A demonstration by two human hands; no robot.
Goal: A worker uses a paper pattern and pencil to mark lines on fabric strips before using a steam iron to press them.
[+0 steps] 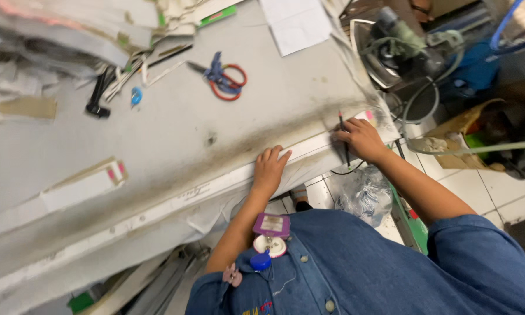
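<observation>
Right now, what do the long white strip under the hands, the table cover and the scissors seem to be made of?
The long white strip looks like matte cloth, flat and limp along the table edge. The table cover seems to be grey padded fabric, dull, with dark scorch-like stains. The scissors appear to have metal blades and smooth red and blue plastic handles. The right hand holds a thin pencil, probably wood.
</observation>
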